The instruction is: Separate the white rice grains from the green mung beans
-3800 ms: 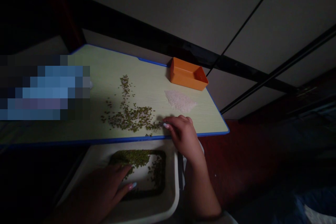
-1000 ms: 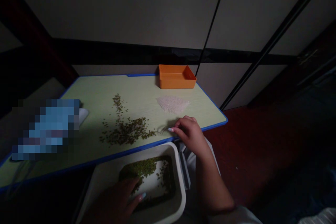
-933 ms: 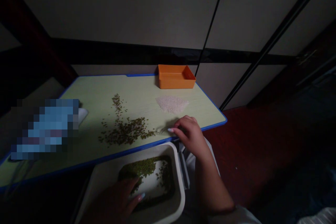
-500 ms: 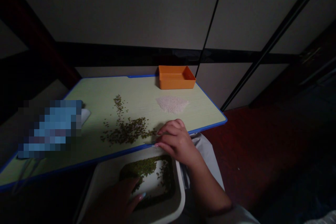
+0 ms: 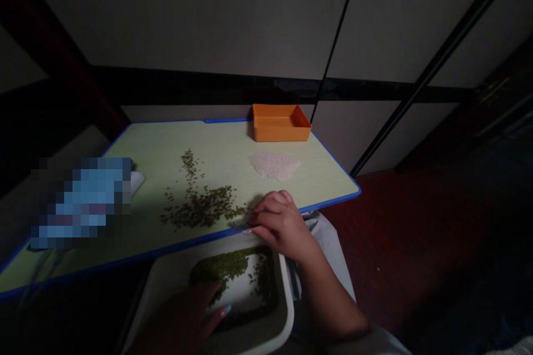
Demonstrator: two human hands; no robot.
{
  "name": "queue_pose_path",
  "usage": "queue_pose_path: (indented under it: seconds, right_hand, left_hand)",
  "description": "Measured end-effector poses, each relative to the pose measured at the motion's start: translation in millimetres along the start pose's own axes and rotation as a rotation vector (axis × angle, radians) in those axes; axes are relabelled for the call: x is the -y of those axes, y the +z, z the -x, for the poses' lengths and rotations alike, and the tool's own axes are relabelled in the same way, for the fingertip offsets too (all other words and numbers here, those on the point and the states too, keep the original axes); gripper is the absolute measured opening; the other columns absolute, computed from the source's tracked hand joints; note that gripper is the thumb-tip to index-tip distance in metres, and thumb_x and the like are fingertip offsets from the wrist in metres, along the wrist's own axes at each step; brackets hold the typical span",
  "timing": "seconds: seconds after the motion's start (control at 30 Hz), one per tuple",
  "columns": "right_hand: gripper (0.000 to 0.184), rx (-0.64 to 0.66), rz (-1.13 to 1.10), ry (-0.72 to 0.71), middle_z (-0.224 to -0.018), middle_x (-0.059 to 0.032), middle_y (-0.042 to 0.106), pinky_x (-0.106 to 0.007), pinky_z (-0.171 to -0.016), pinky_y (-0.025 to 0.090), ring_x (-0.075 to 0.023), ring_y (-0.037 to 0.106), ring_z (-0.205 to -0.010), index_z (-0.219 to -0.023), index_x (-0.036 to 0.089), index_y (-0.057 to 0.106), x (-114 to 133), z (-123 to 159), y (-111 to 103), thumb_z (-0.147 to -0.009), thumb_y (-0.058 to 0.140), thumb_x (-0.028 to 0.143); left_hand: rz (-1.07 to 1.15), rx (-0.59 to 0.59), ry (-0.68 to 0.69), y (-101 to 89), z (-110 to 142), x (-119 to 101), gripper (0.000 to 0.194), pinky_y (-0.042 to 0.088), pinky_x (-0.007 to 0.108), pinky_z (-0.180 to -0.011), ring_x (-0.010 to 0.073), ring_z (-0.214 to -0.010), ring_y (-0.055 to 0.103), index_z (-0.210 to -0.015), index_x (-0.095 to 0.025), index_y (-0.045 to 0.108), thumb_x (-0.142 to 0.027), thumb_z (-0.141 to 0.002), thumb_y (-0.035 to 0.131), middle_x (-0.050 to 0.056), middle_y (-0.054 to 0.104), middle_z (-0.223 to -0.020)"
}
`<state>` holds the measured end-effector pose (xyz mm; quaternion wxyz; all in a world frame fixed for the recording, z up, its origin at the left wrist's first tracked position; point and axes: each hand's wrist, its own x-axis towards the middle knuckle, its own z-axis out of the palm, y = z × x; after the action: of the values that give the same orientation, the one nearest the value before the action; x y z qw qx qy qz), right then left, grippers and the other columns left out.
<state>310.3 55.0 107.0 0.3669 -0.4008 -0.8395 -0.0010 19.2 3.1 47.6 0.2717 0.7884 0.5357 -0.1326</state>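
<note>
My left hand (image 5: 183, 310) is dark in shadow and reaches into a white tub (image 5: 287, 310) below the table's front edge. Its thumb and forefinger are apart beside a heap of small green beans (image 5: 229, 264); the other fingers are hard to see. My right hand (image 5: 278, 224) rests at the table edge above the tub, fingers curled and held together. Something thin and glossy seems to lie by its fingertips, too unclear to name. Just left of those fingertips, more green beans (image 5: 204, 205) are scattered over the pale table top (image 5: 154, 144).
A pile of white rice-like grains (image 5: 273, 166) lies beyond my right hand. Behind it an orange open box (image 5: 281, 132) stands at the back edge. A blurred-out blue object (image 5: 87, 199) sits at the left. Cabinet panels (image 5: 216, 22) rise behind the blue-edged table.
</note>
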Motion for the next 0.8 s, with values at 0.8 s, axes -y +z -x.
queue_pose_path:
  seconds: [0.8]
  right_hand:
    - [0.022,-0.182,0.191,0.293,-0.100,-0.0061,0.083,-0.041,-0.096,0.038,-0.0246,0.067,-0.102,-0.096,0.024,0.084,-6.2,4.7,-10.9,-0.114,0.075,0.032]
  left_hand:
    - [-0.021,0.012,-0.008,-5.4,4.0,-5.3,0.059,0.057,0.049,-0.127,0.0350,-0.147,0.077,-0.151,-0.024,0.078,-0.043,-0.101,0.054,0.014,0.082,-0.158]
